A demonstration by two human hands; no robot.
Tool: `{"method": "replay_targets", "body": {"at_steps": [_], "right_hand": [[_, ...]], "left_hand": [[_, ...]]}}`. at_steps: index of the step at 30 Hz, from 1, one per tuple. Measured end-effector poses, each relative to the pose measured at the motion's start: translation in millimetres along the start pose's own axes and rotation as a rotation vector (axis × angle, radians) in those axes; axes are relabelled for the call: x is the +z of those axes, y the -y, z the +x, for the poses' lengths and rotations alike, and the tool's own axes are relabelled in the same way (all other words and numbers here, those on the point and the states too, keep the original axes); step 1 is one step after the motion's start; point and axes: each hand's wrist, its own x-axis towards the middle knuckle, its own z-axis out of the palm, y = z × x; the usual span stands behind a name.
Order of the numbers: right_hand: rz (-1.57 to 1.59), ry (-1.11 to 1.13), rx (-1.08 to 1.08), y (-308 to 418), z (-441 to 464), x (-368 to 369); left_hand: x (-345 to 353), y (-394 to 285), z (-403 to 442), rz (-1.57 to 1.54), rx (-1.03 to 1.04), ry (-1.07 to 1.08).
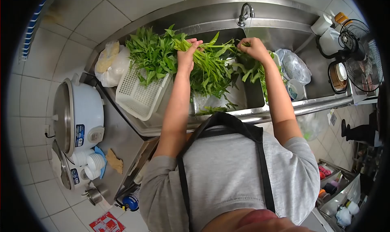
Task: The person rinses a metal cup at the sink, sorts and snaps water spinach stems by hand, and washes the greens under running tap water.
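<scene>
My left hand [189,56] is closed around a bunch of leafy greens [207,65], long green stems with narrow leaves, above the sink [254,91]. The stems stretch to the right, towards my right hand [255,49]. That hand is closed in a pinch on the greens at the stem end, its fingertips partly hidden. Left of my left hand, a heap of the same greens [148,49] lies in and over a white perforated basket [142,94]. More leaves lie in the sink below my hands and under my right forearm.
A tap [245,15] rises behind the sink. Clear plastic bags [294,67], a white tub [295,89] and a fan [361,55] are on the right. A tied bag [109,65], a large rice cooker [87,114] and stacked white bowls [94,163] stand left. Someone's dark-clad leg [359,132] shows far right.
</scene>
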Motion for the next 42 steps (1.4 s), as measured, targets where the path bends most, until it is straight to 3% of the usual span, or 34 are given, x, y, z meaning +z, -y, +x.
{"method": "replay_targets", "body": {"at_steps": [5, 7, 11, 15, 17, 22, 28, 30, 33, 36, 37, 41, 42], "right_hand": [[-0.055, -0.043, -0.041, -5.3, 13.3, 21.4], [0.13, 0.174, -0.037, -11.4, 18.2, 26.1], [0.273, 0.29, 0.124, -13.7, 18.1, 27.3], [0.102, 0.277, 0.031, -34.7, 24.8, 49.7], [-0.005, 0.248, 0.011, -40.5, 24.8, 56.6], [-0.213, -0.242, 0.269, -54.1, 23.3, 75.8], [0.206, -0.036, 0.091, -24.3, 19.8, 78.3], [0.398, 0.191, 0.213, -20.1, 18.2, 73.5], [0.253, 0.281, 0.133, -12.2, 15.3, 66.0], [0.199, 0.185, -0.089, -14.7, 16.0, 68.2], [0.103, 0.133, 0.01, -19.3, 18.5, 69.9], [0.334, -0.064, 0.044, -20.4, 19.4, 73.0], [0.548, -0.079, 0.143, -19.3, 17.9, 72.6]], "left_hand": [[4.2, 0.6, -4.0, -0.028, -0.017, 0.073], [6.4, 4.4, -5.9, 0.055, 0.035, 0.078], [7.0, 6.4, -9.3, 0.383, 0.106, 0.14], [6.3, 8.1, -9.9, 0.372, 0.092, 0.143], [5.5, 10.2, -10.2, 0.279, 0.093, 0.105], [1.9, 14.6, -14.6, 0.196, 0.142, -0.109], [-3.0, 20.2, -20.1, 0.179, 0.138, -0.103], [-5.6, 22.0, -21.2, 0.165, 0.135, -0.084], [-2.9, 14.5, -24.2, 0.161, 0.105, -0.062], [-4.2, 14.4, -23.2, 0.19, 0.124, -0.056], [-3.6, 16.4, -22.7, 0.197, 0.13, -0.061], [1.4, 20.5, -24.0, 0.225, 0.088, -0.089], [4.6, 21.2, -25.2, 0.226, 0.09, -0.095]]}}
